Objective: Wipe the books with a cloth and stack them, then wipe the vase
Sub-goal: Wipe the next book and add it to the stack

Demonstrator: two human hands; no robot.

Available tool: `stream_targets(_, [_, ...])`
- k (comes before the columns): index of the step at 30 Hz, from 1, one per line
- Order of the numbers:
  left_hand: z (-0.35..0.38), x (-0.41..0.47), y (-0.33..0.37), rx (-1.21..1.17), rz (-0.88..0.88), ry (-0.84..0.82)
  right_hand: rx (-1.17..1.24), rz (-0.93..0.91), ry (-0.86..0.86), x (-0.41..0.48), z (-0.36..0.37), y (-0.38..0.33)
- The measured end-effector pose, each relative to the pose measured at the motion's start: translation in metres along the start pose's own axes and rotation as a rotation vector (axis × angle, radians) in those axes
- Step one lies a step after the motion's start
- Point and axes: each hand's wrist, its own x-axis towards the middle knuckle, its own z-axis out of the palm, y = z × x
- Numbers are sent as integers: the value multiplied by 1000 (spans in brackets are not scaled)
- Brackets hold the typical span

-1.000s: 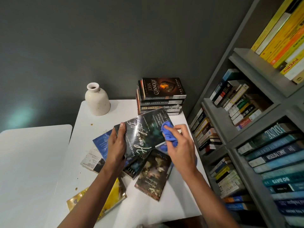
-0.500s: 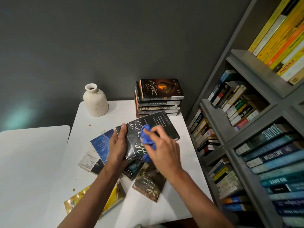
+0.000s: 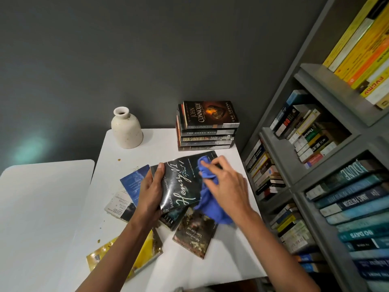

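My left hand (image 3: 150,193) grips the near-left edge of a dark paperback titled Henry VI (image 3: 181,182), held tilted above the table. My right hand (image 3: 226,184) presses a blue cloth (image 3: 210,202) onto the book's right half. Under them lie several loose books: a blue one (image 3: 133,181), a white one (image 3: 120,205), a brown Tom Sawyer (image 3: 194,233) and a yellow one (image 3: 145,252). A neat stack of books (image 3: 207,131) stands at the back of the white table (image 3: 157,148). The cream vase (image 3: 126,129) stands at the back left.
A grey bookshelf (image 3: 311,157) full of books runs along the right side, close to the table's edge. A second white table (image 3: 42,197) adjoins on the left. Small brown crumbs (image 3: 119,159) dot the tabletop. A dark grey wall is behind.
My right hand has swept the cloth from the book's far right corner to its middle, then back toward the right half. My left hand kept its hold on the book.
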Motion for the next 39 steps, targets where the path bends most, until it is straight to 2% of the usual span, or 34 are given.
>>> stream_targets(3, [2,0,-4,2,3,-25,-49,146,70,16,-5,7])
stream_targets(8, [6,1,0,-6,6,-42,26,-51,43,6,2,-22])
stream_targets(13, [5,1,-5,-46,15,-19,-65,187,117,20,-6,7])
stream_targets(15, [11,-1,-4,-76,2,-25,0,121,103,21,1,-11])
stream_targets(18, [14,1,-2,-47,10,-2,116,-102,64,2,18,-45])
stream_targets(21, [10,3,2,-33,26,62,135,-271,6,-22,21,-38])
stream_targets(26, [9,3,4,-10,-7,91,45,-19,152,0,7,-2])
stream_targets(27, [13,2,5,-7,-15,104,49,-27,167,4,8,-11])
stream_targets(29, [17,1,9,14,-11,130,67,-157,166,1,12,-36])
stream_targets(31, [14,3,8,-18,17,136,104,-315,90,-16,19,-51])
stream_targets(33, [7,10,1,-25,-4,145,130,-352,30,-24,16,-42])
stream_targets(36, [5,6,5,-13,-25,136,80,-191,106,-8,5,-10])
stream_targets(39, [13,0,12,50,-3,107,39,-68,177,11,0,-15])
